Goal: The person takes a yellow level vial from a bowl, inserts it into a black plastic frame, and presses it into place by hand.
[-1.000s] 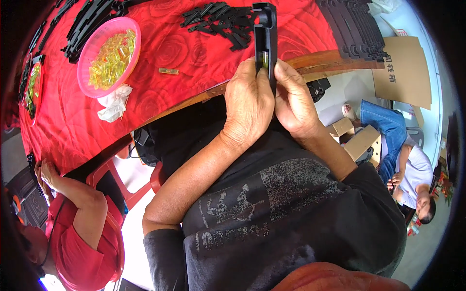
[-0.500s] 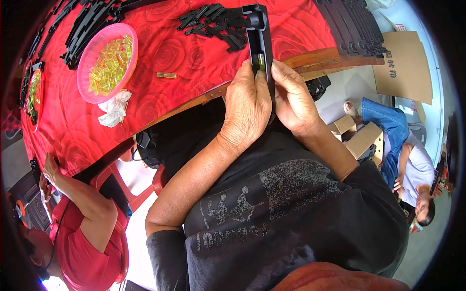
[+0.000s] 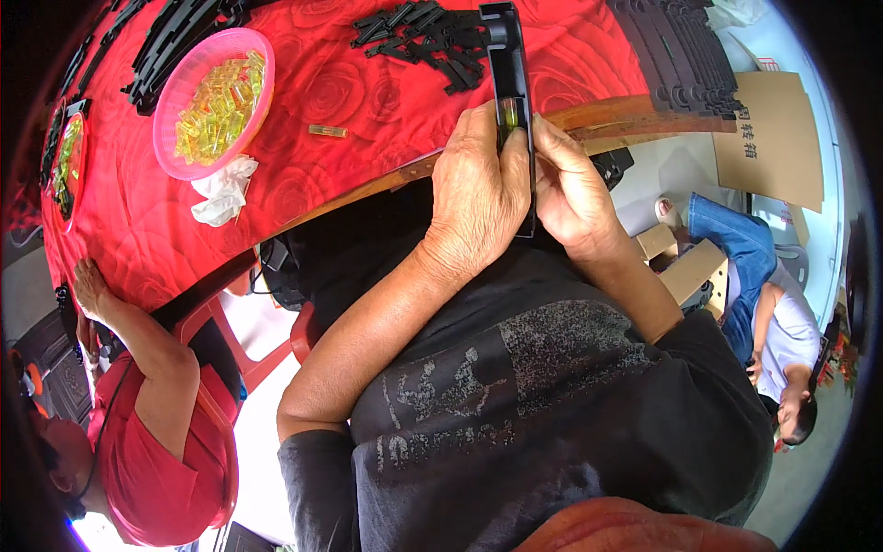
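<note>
Both hands grip 1 long black plastic bar (image 3: 511, 101), held upright at the near edge of the red rose-print tablecloth (image 3: 349, 101). Left hand (image 3: 478, 198) wraps the bar's left side, fingers closed, thumb pressing a small yellow-green clear piece (image 3: 509, 112) set in the bar's slot. Right hand (image 3: 570, 189) closes on the bar's right side, fingertips by the same slot.

Left of the bar on the cloth: 1 loose yellow piece (image 3: 328, 132), a pink round plastic bowl (image 3: 177, 103) w/ yellow clear pieces, crumpled white tissue (image 3: 221, 190) touching its near rim. Pile of short black plastic parts (image 3: 418, 37) just beyond the bar, touching its far end.
</note>
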The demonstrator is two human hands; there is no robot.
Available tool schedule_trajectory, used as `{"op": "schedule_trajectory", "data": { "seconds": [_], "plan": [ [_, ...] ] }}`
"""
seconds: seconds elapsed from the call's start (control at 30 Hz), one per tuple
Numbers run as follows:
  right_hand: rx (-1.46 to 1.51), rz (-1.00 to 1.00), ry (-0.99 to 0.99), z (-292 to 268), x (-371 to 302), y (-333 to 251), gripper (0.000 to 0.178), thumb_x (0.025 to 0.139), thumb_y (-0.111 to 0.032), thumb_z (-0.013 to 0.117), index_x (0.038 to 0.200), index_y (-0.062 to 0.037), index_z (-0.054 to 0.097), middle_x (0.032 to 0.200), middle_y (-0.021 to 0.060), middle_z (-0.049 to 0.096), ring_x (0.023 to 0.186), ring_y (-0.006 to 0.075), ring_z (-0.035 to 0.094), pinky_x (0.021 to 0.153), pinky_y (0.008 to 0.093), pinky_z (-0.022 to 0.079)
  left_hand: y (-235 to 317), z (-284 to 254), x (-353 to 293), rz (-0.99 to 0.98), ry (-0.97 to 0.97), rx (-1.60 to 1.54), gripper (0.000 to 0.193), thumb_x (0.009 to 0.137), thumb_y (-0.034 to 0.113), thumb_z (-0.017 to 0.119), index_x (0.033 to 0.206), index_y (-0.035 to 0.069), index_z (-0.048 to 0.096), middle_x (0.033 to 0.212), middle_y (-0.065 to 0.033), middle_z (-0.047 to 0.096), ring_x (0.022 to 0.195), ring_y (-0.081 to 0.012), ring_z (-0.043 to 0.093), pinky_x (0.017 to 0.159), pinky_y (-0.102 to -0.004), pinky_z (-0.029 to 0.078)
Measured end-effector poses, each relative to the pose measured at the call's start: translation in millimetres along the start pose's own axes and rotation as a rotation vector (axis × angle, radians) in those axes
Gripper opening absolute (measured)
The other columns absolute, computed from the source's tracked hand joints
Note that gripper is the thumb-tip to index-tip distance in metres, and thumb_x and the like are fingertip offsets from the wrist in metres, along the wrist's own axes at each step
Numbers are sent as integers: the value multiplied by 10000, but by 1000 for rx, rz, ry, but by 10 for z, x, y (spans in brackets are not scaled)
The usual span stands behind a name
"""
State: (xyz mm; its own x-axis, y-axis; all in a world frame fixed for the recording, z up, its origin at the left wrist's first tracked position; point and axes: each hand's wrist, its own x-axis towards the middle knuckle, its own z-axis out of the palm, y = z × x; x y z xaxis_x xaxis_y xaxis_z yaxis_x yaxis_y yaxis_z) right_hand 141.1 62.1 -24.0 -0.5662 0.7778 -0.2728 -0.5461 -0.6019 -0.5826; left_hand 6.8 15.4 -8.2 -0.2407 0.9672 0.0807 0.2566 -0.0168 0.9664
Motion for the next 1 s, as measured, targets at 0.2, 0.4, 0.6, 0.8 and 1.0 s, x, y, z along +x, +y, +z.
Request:
{"op": "schedule_trajectory", "data": {
  "seconds": [0.2, 0.4, 0.6, 0.8, 1.0],
  "plan": [
    [-75, -25, 115, -46, 44, -72, 237, 984, -178, 582, 1149, -18, 640, 1091, 55, 680, 999, 122, 632, 902, 268, 506, 62, -56, -89, 121, 75, -6, 454, 863, 48, 611, 1298, -20, 501, 1015, -224, 591, 894, -389, 606, 781, -447, 512],
    [-69, -49, 132, -46, 55, -131, 242, 993, -217, 576, 1131, -31, 647, 1055, 44, 688, 969, 116, 633, 882, 269, 508, 95, -99, -155, 341, 22, 285, 502, 828, 95, 675, 1305, 30, 533, 1189, -230, 531, 971, -376, 586, 786, -431, 530],
    [-65, -1, 105, 18, 30, -221, 270, 1001, -230, 562, 1146, -18, 644, 1055, 42, 691, 952, 116, 651, 856, 260, 526, 159, -253, 23, 401, 181, 239, 435, 786, 31, 688, 1207, 16, 580, 1196, -229, 528, 1001, -386, 578, 807, -427, 528],
    [-224, 168, 108, 11, 8, -210, 275, 996, -227, 571, 1157, -13, 630, 1039, 44, 693, 917, 105, 667, 812, 234, 537, 265, -568, 252, 656, 35, 591, 396, 721, 24, 712, 1106, 30, 621, 1192, -173, 567, 1194, -359, 526, 1015, -495, 413],
    [-356, 355, 60, 22, 9, -232, 282, 991, -228, 581, 1148, 0, 634, 1012, 45, 698, 882, 95, 672, 791, 230, 537, 136, -705, 343, 612, -397, 731, 287, 737, 81, 720, 1008, 55, 628, 977, -91, 625, 1048, -269, 604, 1020, -517, 381]
  ]
}}
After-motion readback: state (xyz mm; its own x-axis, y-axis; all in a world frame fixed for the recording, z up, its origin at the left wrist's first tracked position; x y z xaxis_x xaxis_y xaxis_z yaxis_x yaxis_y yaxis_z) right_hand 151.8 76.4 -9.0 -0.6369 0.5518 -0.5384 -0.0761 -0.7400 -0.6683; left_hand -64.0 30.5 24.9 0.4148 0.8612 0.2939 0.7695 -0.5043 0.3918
